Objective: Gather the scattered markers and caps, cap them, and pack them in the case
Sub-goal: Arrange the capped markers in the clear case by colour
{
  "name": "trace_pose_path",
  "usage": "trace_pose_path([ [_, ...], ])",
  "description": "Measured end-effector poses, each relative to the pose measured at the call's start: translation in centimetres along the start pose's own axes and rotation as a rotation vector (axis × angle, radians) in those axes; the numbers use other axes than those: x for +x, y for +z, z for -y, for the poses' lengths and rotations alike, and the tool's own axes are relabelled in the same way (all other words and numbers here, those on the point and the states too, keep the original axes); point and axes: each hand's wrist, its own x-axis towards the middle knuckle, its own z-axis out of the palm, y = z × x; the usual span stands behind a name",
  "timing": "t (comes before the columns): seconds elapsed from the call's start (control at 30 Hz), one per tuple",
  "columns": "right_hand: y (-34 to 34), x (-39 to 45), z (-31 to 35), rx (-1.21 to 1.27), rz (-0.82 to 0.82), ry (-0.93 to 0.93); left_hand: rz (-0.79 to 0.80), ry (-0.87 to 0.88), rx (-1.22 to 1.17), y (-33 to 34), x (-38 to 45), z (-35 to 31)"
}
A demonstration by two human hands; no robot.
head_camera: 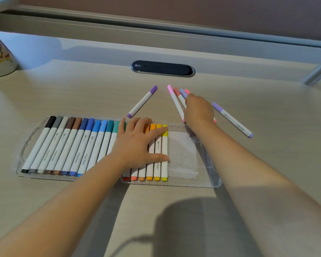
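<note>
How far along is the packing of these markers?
Mostly done: a capped row, black through yellow, already fills most of the clear case. The left hand lies flat on that row. The right hand rests on a pink-and-lavender bunch on the desk. Left: that bunch, the purple marker and the lilac marker, then the bare right end of the case. No loose caps show.

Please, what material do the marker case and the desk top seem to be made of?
The marker case looks like clear, glossy plastic: the desk and a white sheet show through its walls and floor. The desk top looks like pale wood-grain laminate or veneer with a matte finish; fine lines run along it. Which one, I cannot tell.
</note>
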Motion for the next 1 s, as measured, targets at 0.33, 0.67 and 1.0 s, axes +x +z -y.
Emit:
trace_pose_path([
  [0.33,-2.6,-0.7,0.3,0.583,-0.196,-0.032,-0.023,-0.014,-0.165,-0.7,-0.4,-0.2],
  [0.67,-2.9,-5.6,0.5,0.779,0.308,0.084,-0.125,-0.179,-0.369,-2.3,-2.4,0.5],
  [1.0,-0.8,-6.2,0.9,0.717,0.338,0.023,-0.096,-0.171,-0.296,-2.2,-3.1,0.1],
])
